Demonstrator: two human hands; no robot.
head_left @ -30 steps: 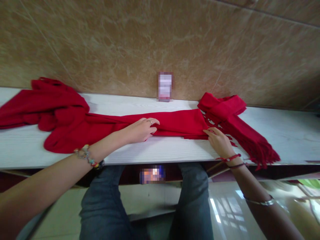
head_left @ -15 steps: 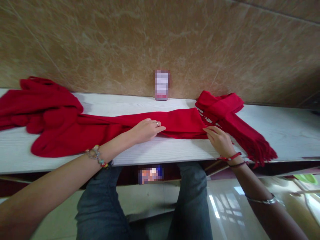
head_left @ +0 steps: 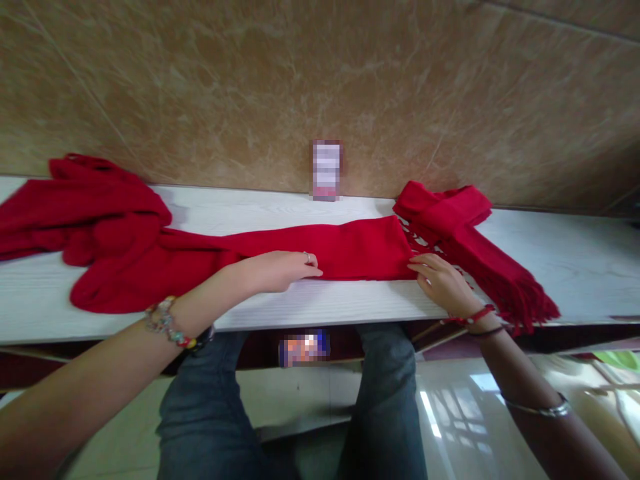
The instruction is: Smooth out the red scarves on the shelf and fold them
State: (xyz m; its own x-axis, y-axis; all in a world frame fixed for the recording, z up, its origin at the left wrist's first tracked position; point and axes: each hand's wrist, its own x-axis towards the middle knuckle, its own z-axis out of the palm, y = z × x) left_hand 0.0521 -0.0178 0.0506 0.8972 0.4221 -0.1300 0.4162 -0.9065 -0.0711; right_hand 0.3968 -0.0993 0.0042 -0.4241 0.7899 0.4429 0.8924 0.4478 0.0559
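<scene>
A long red scarf lies folded lengthwise along a white wood-grain table, its fringed end toward the right. My left hand is closed on its near edge around the middle, with the fingertips partly hidden. At the right end, my right hand pinches the near corner, close to the fringe. Just past that hand lies a folded red fringed scarf piece, its tassels hanging near the front edge. Leftward the cloth runs into a loose red heap.
A small blurred rectangular item stands against the brown marbled wall. Below the front edge a blurred colourful item sits in a dark recess. My legs in grey trousers are under the table. A green object shows at lower right.
The scarf's near edge now lies flatter, and the fold line along it no longer shows. My left hand has moved slightly left and toward me; my right hand stays at the corner.
</scene>
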